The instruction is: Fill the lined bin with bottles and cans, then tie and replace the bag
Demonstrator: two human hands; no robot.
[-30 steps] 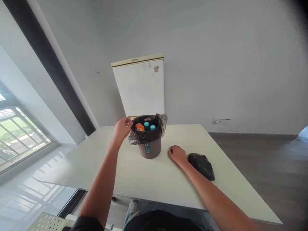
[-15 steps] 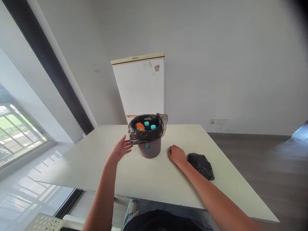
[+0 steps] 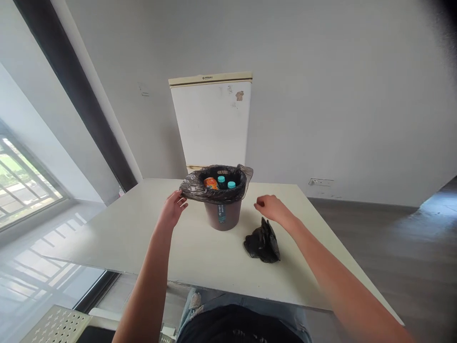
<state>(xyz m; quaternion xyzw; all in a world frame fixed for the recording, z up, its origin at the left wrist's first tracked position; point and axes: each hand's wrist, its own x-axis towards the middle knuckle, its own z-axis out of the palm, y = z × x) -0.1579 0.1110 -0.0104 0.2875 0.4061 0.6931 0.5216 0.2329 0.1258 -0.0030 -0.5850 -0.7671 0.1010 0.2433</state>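
A dark brown trash bin (image 3: pixel 228 220) stands on the table with a black garbage bag (image 3: pixel 200 190) lining it and folded over its rim. Inside are an orange can (image 3: pixel 211 183) and two bottles with teal caps (image 3: pixel 221 179). My left hand (image 3: pixel 173 206) pinches the bag's edge and stretches it out to the left. To the right of the bin, my right hand (image 3: pixel 272 208) hovers with curled fingers and nothing visible in them. Below it a crumpled black plastic bag (image 3: pixel 263 243) lies on the table, partly standing up.
The pale table (image 3: pixel 143 228) carries the bin and bags. Behind it a white refrigerator (image 3: pixel 210 119) stands against the grey wall. A wall socket (image 3: pixel 321 182) is at the right, and a perforated pale chair (image 3: pixel 53 326) is at the lower left.
My left hand has taken hold of the garbage bag's edge and pulled it outward. My right hand has lifted rightward, and the crumpled bag has shifted left and changed shape.
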